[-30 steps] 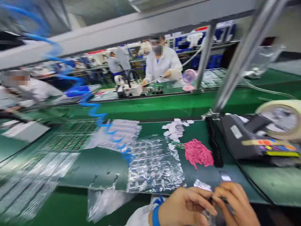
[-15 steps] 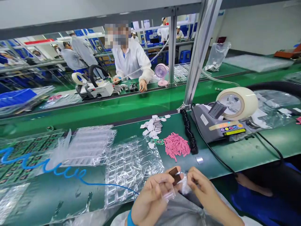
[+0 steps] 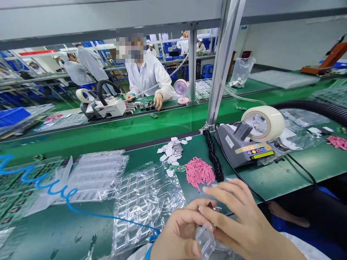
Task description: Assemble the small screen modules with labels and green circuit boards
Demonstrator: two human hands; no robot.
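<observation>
At the bottom of the view my left hand (image 3: 180,234) and my right hand (image 3: 238,220) are pressed together around a small clear plastic piece (image 3: 206,239). A small dark part (image 3: 210,206) peeks out between the fingers of both hands. Just beyond my hands lie a pile of pink strips (image 3: 201,173), a heap of small white labels (image 3: 170,150) and a small green circuit board (image 3: 177,168). A clear plastic blister tray (image 3: 143,195) lies to the left of my hands.
A grey tape dispenser (image 3: 244,144) with a large tape roll (image 3: 262,122) stands at the right, its black cable crossing the green table (image 3: 284,177). A blue coiled cord (image 3: 54,191) runs from the left. A person in a white coat (image 3: 148,77) works across the conveyor.
My hands have closed in tighter over the dark part and clear plastic, with the right hand now covering more of it. The view has steadied and shifted slightly.
</observation>
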